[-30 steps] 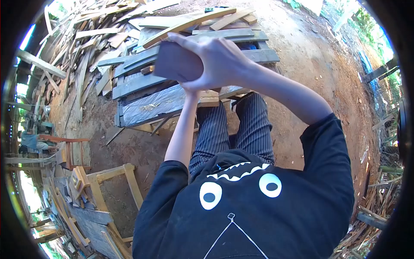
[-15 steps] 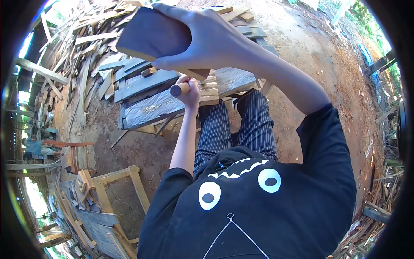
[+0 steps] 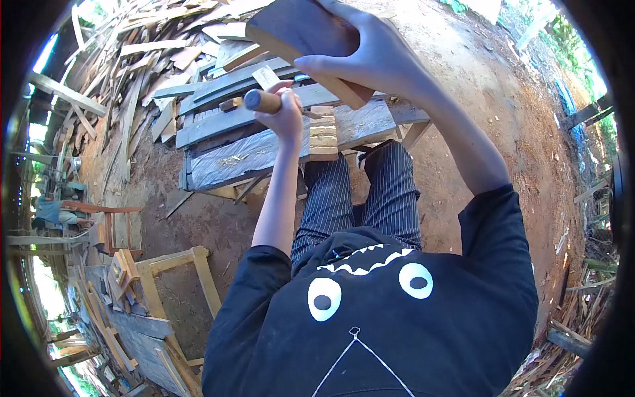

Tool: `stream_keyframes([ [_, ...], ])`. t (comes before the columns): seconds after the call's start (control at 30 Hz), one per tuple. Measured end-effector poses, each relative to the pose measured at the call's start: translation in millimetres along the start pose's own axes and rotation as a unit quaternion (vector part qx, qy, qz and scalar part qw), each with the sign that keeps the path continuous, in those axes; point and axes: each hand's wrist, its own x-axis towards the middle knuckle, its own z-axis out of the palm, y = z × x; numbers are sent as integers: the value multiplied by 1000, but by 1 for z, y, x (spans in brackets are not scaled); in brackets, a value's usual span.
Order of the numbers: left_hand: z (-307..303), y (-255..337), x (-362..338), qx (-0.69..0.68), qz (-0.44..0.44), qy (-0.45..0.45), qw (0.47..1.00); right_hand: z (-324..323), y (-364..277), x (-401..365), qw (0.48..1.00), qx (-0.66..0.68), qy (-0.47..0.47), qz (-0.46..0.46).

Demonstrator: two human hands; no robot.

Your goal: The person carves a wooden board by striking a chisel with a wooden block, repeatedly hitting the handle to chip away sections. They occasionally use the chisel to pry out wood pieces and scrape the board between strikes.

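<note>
Since the previous frame the wooden block (image 3: 297,30) has shifted toward the person's right, and the left fist has moved a little farther from the body, round handle end rising with it. Right hand (image 3: 380,56): fingers spread wide and clamped on the block, thumb along the near edge, the others over the far edge. Block held tilted in the air, broad dark face up, paler side showing below. Left hand (image 3: 283,119): fingers closed round a round-handled tool (image 3: 261,100), butt end toward the camera; working end not clear. The block is above and to the right of this handle, apart from it as seen. Below both hands, the desk (image 3: 221,127), slatted, weathered grey planks. On it, near the left wrist, a notched timber (image 3: 323,135), cuts running across it. Left of that, wood shavings (image 3: 231,161) on a pale grey surface. Striped trouser legs (image 3: 327,198) at the desk's near side. Farther out left, heaped scrap boards (image 3: 129,86) on bare earth; nearer, a rectangular wooden frame (image 3: 205,281).
</note>
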Motion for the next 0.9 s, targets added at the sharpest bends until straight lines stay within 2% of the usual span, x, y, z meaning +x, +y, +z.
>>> stream_keyframes([
  [0.13,4,-20,-1,62,23,-72,995,-8,4,-4,1000,-5,-9,24],
  [0.27,3,-33,-2,73,-20,-67,995,-3,21,-11,1000,-9,23,-6],
  [0.53,3,-48,0,167,54,-78,981,2,42,-6,998,-42,32,-21],
  [0.6,4,-50,1,184,76,-70,977,-1,33,-6,1000,3,16,-12],
  [0.73,14,-42,1,186,88,-68,976,0,26,-5,1000,29,-10,4],
  [0.9,20,-36,-3,201,115,-95,968,5,31,-5,1000,-13,19,-15],
])
